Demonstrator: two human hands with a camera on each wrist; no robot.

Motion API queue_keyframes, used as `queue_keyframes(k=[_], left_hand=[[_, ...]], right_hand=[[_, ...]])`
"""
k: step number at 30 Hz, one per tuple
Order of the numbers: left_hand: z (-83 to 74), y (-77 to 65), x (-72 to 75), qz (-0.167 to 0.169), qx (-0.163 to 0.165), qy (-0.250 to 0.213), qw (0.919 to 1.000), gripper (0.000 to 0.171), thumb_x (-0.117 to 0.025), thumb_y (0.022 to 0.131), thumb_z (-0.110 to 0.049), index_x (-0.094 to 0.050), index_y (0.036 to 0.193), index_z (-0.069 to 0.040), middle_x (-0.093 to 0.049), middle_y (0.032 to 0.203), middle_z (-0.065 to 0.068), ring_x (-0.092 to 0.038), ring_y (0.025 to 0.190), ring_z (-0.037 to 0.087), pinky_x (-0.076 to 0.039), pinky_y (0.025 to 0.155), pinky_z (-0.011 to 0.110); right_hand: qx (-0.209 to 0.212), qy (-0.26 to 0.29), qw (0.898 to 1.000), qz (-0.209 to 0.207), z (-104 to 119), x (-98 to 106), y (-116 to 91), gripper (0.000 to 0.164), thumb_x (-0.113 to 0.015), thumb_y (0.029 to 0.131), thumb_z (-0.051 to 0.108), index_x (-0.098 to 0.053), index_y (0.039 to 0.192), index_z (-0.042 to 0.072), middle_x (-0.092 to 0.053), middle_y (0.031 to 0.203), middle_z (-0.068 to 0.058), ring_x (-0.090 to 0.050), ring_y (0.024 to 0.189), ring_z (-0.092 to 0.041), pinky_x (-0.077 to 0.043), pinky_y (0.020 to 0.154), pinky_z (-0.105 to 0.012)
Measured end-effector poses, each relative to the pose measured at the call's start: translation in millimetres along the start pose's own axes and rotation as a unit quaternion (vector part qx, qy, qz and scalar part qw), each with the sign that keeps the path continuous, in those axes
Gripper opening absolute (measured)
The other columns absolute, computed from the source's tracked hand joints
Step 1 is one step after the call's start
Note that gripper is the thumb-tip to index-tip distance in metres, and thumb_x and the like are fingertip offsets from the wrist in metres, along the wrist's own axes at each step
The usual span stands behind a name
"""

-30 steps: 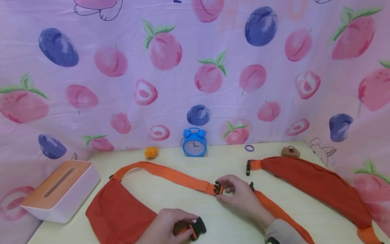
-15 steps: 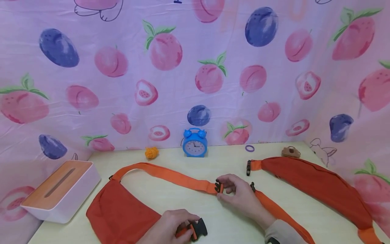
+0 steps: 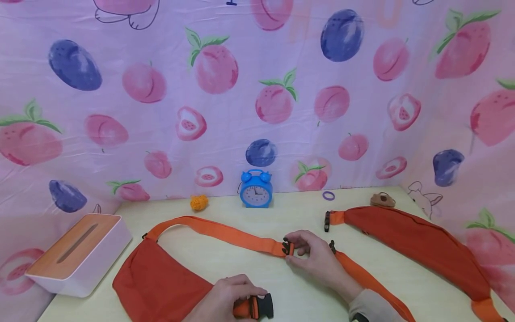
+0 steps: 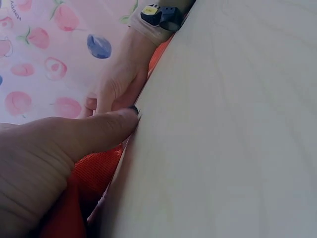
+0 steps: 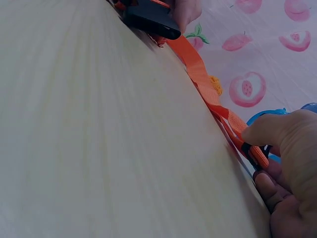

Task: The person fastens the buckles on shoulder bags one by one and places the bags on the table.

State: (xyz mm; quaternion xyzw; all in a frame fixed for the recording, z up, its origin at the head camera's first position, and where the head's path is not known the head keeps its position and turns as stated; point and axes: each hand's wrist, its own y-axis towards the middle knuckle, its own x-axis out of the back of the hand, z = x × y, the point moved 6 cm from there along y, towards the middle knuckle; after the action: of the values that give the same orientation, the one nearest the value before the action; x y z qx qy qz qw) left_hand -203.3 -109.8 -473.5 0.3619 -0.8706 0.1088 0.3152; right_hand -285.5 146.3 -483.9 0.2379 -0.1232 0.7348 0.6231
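Observation:
A red waist bag (image 3: pixel 157 281) lies at the left with its orange strap (image 3: pixel 225 232) arching across the table. My left hand (image 3: pixel 227 293) holds the strap's short end at the black socket buckle (image 3: pixel 265 306), which points right. Farther right, my right hand (image 3: pixel 315 259) pinches the long strap's end at the black pronged buckle (image 3: pixel 286 247). The two buckle halves are apart. In the right wrist view, fingers (image 5: pixel 277 129) and thumb close around that strap end, and the socket buckle (image 5: pixel 151 20) shows at the top. In the left wrist view, my thumb (image 4: pixel 106 131) lies over the orange strap.
A second red waist bag (image 3: pixel 410 241) lies at the right, with its loose strap (image 3: pixel 370 281) under my right forearm. A tissue box (image 3: pixel 80 255) stands at the left. Along the back are a blue alarm clock (image 3: pixel 256 192), an orange lump (image 3: pixel 199 202), a purple ring (image 3: pixel 328 196) and a brown item (image 3: pixel 382 200).
My left hand has shifted slightly right, and the socket buckle in it has turned from tilted to nearly level. My right hand stays in place on the pronged end.

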Motion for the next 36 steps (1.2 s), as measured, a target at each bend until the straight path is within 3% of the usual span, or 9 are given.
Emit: queue_keyframes(k=[5,9,14,18,23,29,36], left_hand=[[-0.2,0.3,1.6,-0.013,0.021,-0.018,0.9995,0.044,-0.092,0.095,-0.032,-0.08,0.137,-0.026,-0.061,0.12,-0.012,-0.058,0.107,-0.001,-0.06,0.088,0.019],[-1.5,-0.7,3.2,-0.023,0.03,-0.014,0.9992,0.042,-0.092,0.095,-0.032,-0.08,0.135,-0.027,-0.058,0.118,-0.012,-0.058,0.107,0.0,-0.06,0.087,0.019],[-13.1,-4.0,10.4,-0.064,0.041,0.016,0.997,0.046,-0.092,0.094,-0.038,-0.08,0.137,-0.028,-0.059,0.115,-0.014,-0.059,0.1,0.003,-0.06,0.08,0.019],[-20.3,-4.0,17.5,-0.095,0.052,0.016,0.994,0.047,-0.094,0.093,-0.035,-0.08,0.137,-0.027,-0.059,0.114,-0.012,-0.061,0.102,0.007,-0.061,0.082,0.019],[-21.6,-0.1,24.5,-0.117,0.049,0.015,0.9918,0.046,-0.096,0.091,-0.033,-0.079,0.134,-0.031,-0.06,0.113,-0.01,-0.062,0.102,0.011,-0.062,0.083,0.021],[-15.6,6.0,31.7,-0.144,0.048,0.019,0.9882,0.044,-0.095,0.091,-0.033,-0.076,0.131,-0.036,-0.061,0.115,-0.01,-0.064,0.104,0.014,-0.062,0.082,0.024],[-14.7,13.1,39.4,-0.203,0.012,0.058,0.9775,0.049,-0.097,0.089,-0.025,-0.075,0.131,-0.032,-0.059,0.106,-0.015,-0.063,0.098,0.011,-0.061,0.076,0.025]], right_hand=[[-0.007,-0.001,1.0,0.0,-1.8,-0.8,1.2,0.05,-0.095,0.09,0.015,-0.074,0.135,0.023,-0.074,0.122,0.005,-0.068,0.101,-0.016,-0.059,0.091,-0.024],[0.011,0.005,1.0,0.004,-0.9,-1.0,0.7,0.051,-0.094,0.091,0.014,-0.074,0.137,0.024,-0.074,0.122,0.004,-0.069,0.099,-0.017,-0.06,0.09,-0.025],[0.045,0.013,0.999,0.005,3.5,0.0,-1.6,0.055,-0.093,0.092,0.011,-0.074,0.141,0.024,-0.072,0.123,0.003,-0.07,0.1,-0.02,-0.062,0.09,-0.027],[0.058,0.014,0.998,-0.001,8.3,2.7,-2.4,0.057,-0.092,0.092,0.009,-0.073,0.144,0.024,-0.07,0.126,0.004,-0.07,0.108,-0.018,-0.062,0.093,-0.027],[0.073,0.034,0.997,-0.007,16.7,4.9,-3.6,0.059,-0.09,0.092,0.004,-0.074,0.143,0.027,-0.065,0.128,0.002,-0.067,0.113,-0.021,-0.063,0.094,-0.028],[0.081,0.032,0.996,-0.004,27.5,5.0,-6.4,0.059,-0.089,0.092,0.001,-0.074,0.141,0.029,-0.062,0.124,-0.001,-0.069,0.102,-0.022,-0.063,0.09,-0.027],[0.125,0.02,0.992,-0.002,38.3,5.3,-9.0,0.058,-0.089,0.091,0.002,-0.075,0.14,0.028,-0.061,0.122,-0.001,-0.069,0.092,-0.019,-0.064,0.082,-0.03]])
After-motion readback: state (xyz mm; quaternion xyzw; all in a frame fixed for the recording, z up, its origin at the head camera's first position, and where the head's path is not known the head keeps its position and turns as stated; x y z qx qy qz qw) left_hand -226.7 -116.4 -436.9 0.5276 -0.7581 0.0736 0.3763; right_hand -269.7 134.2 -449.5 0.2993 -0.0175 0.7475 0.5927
